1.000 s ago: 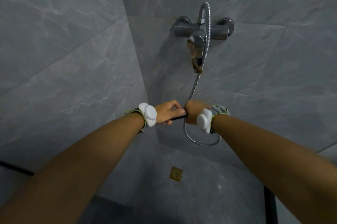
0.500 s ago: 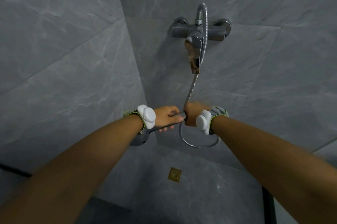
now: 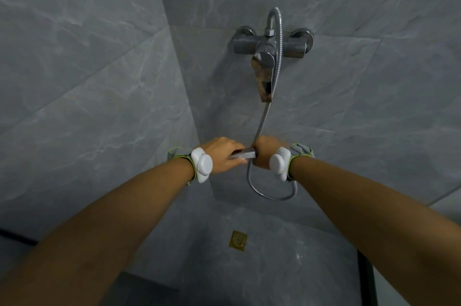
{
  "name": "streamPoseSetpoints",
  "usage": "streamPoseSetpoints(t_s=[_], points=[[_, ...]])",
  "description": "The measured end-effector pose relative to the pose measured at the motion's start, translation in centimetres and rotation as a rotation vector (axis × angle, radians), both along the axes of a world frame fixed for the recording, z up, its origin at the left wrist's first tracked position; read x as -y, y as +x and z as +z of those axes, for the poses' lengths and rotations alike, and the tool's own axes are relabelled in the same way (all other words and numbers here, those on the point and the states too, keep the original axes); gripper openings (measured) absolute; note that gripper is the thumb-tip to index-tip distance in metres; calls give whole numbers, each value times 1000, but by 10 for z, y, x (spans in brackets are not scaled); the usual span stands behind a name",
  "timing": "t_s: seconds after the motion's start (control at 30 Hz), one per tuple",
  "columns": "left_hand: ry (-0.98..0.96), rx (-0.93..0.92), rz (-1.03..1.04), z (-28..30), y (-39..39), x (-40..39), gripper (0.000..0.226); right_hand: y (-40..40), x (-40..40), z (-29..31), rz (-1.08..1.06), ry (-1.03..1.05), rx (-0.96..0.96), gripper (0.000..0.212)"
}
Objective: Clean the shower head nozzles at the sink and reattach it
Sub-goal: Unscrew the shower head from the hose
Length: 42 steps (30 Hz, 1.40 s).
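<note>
- Your left hand point(image 3: 222, 156) curls round the shower head handle point(image 3: 243, 154), gripping it just left of your right hand point(image 3: 264, 154).
- Your right hand closes round the hose point(image 3: 270, 106) end where it meets the handle.
- The round head that showed under your left wrist half a second ago is now hidden.
- The hose loop hangs lower below your right wrist than before.
- The mixer tap point(image 3: 272, 43) sits above on the wall.

Two hands point(image 3: 222, 156), one hose point(image 3: 270, 196), one mixer tap point(image 3: 272, 46), one drain point(image 3: 238, 240).
</note>
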<state>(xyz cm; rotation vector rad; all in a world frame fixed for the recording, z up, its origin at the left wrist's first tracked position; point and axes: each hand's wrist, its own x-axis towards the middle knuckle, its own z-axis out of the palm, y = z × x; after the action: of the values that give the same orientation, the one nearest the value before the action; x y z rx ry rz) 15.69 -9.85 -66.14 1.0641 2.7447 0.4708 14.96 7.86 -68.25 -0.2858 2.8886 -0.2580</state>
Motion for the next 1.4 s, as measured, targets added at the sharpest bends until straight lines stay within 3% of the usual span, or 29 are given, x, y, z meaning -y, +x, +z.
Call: streamPoseSetpoints(t_s=[0.13, 0.23, 0.47, 0.57, 0.87, 1.0, 1.1, 1.17, 1.4], points=[[90, 405, 130, -6, 3, -7, 24, 2, -1, 6, 55, 68, 32, 14], [128, 561, 180, -11, 4, -10, 25, 7, -1, 11, 89, 101, 59, 16], [-149, 300, 113, -9, -4, -2, 28, 6, -6, 15, 30, -221, 359, 21], [-221, 265, 101, -6, -3, -1, 33, 2, -7, 15, 40, -262, 425, 26], [-93, 399, 204, -14, 4, 5, 33, 10, -7, 9, 182, -247, 156, 19], [-91, 305, 195, -12, 0, 8, 24, 5, -4, 12, 170, -214, 278, 25], [-177, 145, 123, -13, -1, 14, 52, 4, -2, 13, 165, -197, 296, 26], [-180, 41, 96, -17, -2, 16, 49, 5, -1, 14, 175, -195, 267, 23], [-79, 54, 60, -22, -8, 18, 43, 10, -9, 6, 121, -311, 189, 19]])
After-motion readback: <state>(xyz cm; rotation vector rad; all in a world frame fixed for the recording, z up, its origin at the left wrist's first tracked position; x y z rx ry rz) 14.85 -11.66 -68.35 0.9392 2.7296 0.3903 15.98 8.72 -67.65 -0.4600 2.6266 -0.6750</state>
